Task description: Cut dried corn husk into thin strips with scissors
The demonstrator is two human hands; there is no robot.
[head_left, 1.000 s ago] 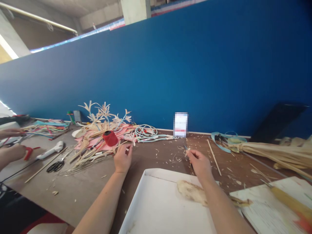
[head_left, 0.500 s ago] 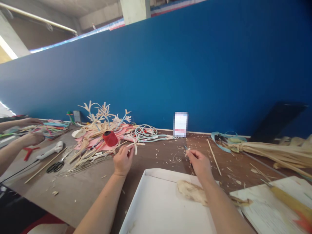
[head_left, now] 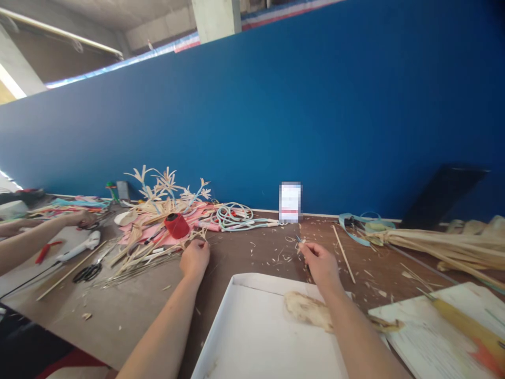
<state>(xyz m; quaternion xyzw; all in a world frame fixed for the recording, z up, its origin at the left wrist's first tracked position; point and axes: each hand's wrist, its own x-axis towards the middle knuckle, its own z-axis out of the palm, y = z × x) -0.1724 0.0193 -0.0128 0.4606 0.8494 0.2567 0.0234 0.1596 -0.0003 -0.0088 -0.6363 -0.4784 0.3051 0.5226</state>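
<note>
My left hand is closed in a pinch at the table's middle, beside the pile of pale strips. At its fingertips is a flower of pale plant strips, partly hidden by the fingers and by the strips behind. My right hand pinches a thin blue-tipped piece, too small to name. Just left of my left hand stands a red cone of thread. Behind it rise several strip flowers on pale blue stems. A white box lid lies between my forearms, bearing a beige fibrous piece.
Coiled pale blue tubing lies by the blue wall. Scissors, a white glue gun and a co-worker's hand are at left. At right are a fibre bundle and a yellow-handled tool. Scraps litter the table.
My left hand has turned and drawn slightly left, the strip flower shifting left with it. My right hand keeps its pinch. The co-worker's arm reaches farther right, towards the glue gun.
</note>
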